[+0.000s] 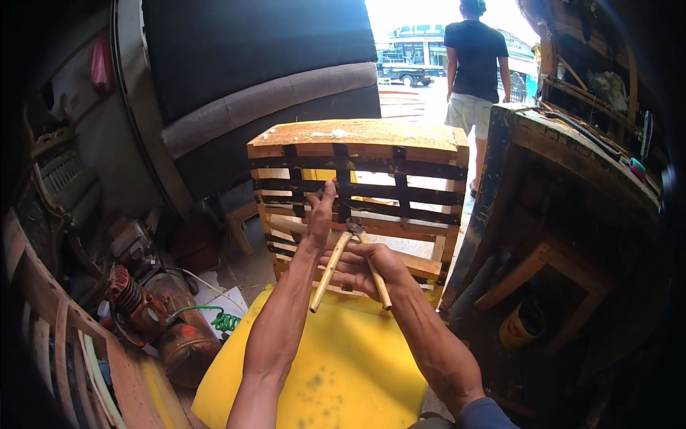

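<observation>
In front of me stands a wooden chair frame (pixel 357 133) with black webbing straps (pixel 429 193) woven across its open side. My left hand (pixel 321 213) is raised against the straps, thumb up and fingers curled. What its fingers pinch, if anything, is hidden. Just to the right and lower, my right hand (pixel 364 263) grips a pair of pincers (pixel 334 270) with pale yellow handles. The handles are spread, and the metal head points up toward the lower straps. A yellow foam sheet (pixel 343 357) lies beneath my forearms, below the frame.
A rusty air compressor (pixel 161 314) with a green coiled hose (pixel 226 321) stands at left. A wooden workbench (pixel 572 143) fills the right side, a yellow tin (pixel 516 332) beneath it. Grey padded upholstery (pixel 271 104) leans behind. A person (pixel 476 64) stands beyond the frame, facing away.
</observation>
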The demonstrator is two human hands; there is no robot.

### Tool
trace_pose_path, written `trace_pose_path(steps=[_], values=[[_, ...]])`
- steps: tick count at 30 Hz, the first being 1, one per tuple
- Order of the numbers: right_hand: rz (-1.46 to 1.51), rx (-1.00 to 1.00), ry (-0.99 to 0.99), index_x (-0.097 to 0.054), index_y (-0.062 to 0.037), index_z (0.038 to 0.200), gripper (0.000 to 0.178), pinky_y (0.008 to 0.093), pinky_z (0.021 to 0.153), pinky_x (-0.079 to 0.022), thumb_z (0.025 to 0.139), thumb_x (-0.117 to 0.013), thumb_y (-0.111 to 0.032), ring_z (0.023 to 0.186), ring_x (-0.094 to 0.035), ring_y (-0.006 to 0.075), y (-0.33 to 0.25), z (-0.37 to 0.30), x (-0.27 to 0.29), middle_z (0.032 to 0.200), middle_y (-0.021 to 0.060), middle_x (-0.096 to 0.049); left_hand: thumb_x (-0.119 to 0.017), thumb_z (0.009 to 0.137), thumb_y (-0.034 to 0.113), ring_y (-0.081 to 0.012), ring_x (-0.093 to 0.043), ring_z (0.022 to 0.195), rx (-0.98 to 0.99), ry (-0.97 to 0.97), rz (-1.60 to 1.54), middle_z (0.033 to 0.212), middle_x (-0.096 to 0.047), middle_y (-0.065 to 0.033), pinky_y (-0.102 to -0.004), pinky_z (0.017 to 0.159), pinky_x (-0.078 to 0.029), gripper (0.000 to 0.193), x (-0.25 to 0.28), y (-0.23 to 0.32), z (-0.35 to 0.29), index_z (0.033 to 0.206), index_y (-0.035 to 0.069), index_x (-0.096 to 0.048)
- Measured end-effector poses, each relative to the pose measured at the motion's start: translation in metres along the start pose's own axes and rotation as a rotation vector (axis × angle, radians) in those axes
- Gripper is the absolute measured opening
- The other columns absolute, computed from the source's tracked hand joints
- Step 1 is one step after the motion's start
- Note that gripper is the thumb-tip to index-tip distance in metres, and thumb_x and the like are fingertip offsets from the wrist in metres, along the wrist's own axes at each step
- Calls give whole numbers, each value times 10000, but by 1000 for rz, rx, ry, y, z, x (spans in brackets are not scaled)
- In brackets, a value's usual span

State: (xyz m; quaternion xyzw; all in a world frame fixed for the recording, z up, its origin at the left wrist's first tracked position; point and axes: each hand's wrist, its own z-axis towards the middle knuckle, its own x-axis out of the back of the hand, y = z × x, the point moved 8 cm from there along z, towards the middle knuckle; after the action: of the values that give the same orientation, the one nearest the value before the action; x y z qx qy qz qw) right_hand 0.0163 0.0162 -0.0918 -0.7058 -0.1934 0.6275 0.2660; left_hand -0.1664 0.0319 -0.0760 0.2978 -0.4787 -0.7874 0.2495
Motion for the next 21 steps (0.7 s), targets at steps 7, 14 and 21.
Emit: trace_pose_path(steps=[7,14,21], values=[[-114,-64,-12,-378,102,1355,403,544,987,-613,1118,-298,-214,1184,-649,428,-15,8,1,1251,326,-574,-509,1032,614,-160,-535,1203,45,-69,-57,1361,-534,-81,-370,1073,-412,749,-4,10,-5,1504,65,-316],[-331,-57,216,-458,-1,1120,256,489,823,-689,1117,-377,-243,914,-729,333,-22,25,-2,1000,177,-612,-478,1028,651,-225,-292,1451,9,-128,-144,1536,-358,-135,-459,1238,-163,828,-7,21,-13,1556,51,-261],[-481,-137,352,-511,-61,944,130,284,478,-424,1032,-518,-157,553,-456,95,-10,20,7,720,5,-475,-474,1051,614,-186,-443,1242,-85,-83,-33,1242,-504,-84,-389,1130,-299,615,4,27,-27,1323,63,-454]])
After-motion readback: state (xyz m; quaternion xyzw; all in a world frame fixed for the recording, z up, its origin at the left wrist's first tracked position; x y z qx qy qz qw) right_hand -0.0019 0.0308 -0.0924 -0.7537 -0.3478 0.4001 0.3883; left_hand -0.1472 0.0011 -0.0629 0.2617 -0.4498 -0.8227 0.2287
